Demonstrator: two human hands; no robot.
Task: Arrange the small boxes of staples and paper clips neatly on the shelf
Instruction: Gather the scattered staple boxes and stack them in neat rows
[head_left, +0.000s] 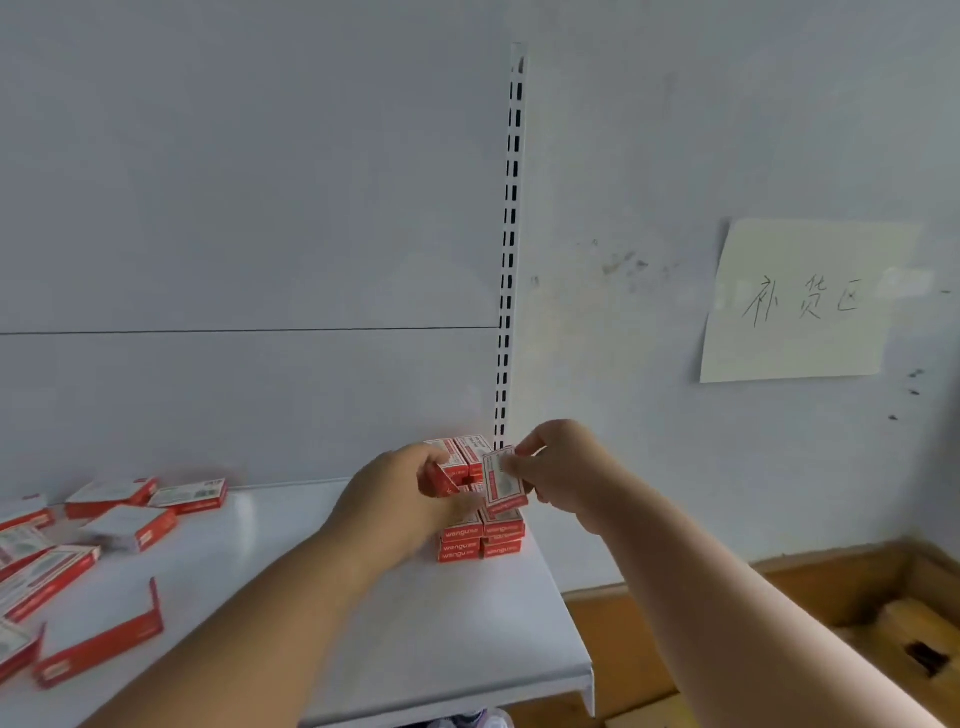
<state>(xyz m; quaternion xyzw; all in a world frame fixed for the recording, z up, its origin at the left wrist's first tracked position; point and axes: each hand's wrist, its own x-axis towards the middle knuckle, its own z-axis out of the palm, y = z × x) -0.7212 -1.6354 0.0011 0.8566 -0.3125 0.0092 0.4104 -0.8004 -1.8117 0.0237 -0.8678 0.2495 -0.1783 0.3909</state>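
Small red-and-white boxes are stacked in neat piles (480, 540) at the right end of the white shelf (467, 639), against the back panel. My right hand (561, 475) pinches one small box (503, 480) tilted above the front right pile. My left hand (402, 491) grips another red box (444, 478) just left of it, at the top of the stack. Several loose boxes (124, 525) lie scattered on the shelf's left side, some at odd angles.
A slotted white upright (511, 249) rises behind the stack. A yellowish paper note (800, 306) with handwriting hangs on the wall to the right. Brown cardboard boxes (857, 613) sit low on the right, beyond the shelf's right edge.
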